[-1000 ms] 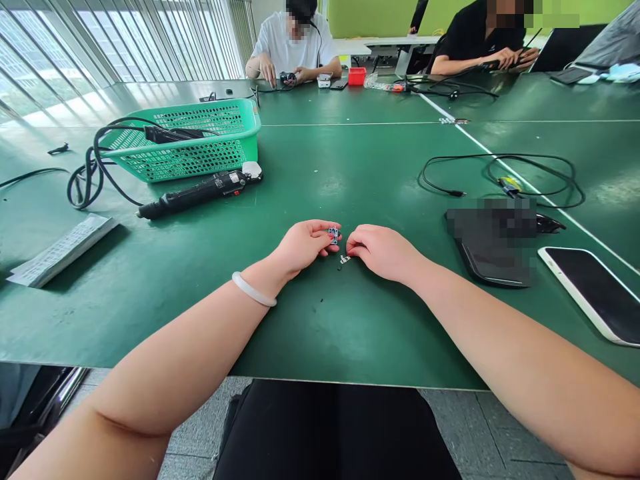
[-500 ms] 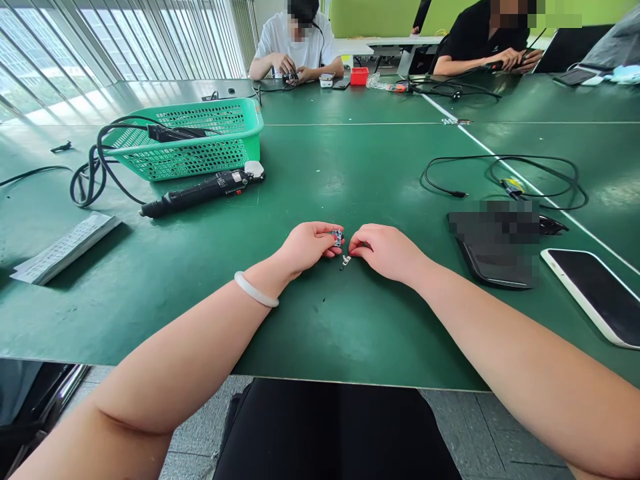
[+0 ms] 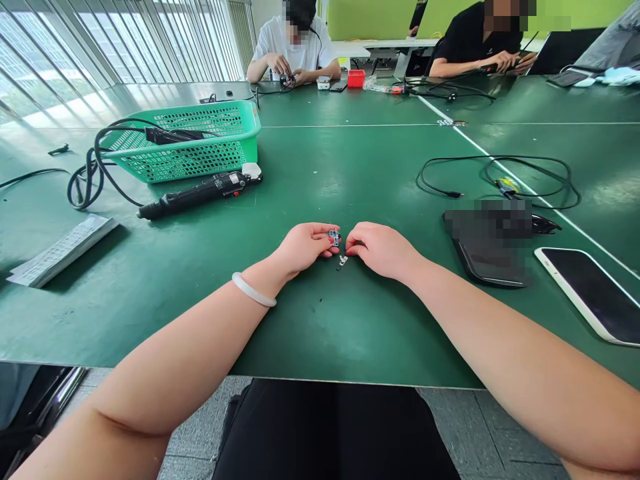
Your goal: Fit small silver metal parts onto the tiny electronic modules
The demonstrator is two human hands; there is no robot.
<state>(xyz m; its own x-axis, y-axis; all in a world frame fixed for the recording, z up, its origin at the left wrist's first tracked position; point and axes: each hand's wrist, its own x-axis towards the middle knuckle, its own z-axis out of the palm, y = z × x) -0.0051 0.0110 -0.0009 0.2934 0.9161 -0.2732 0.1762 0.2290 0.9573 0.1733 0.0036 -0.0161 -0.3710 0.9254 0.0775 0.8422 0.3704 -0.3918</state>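
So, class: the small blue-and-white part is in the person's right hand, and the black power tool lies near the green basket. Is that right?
Not quite: the head view shows the small blue-and-white part in the left hand. The rest stands.

I note one head-worn camera, set close above the wearer's lap point(image 3: 335, 433) and facing forward and down across the green table point(image 3: 325, 347); its view reaches the green wall point(image 3: 370, 20) opposite.
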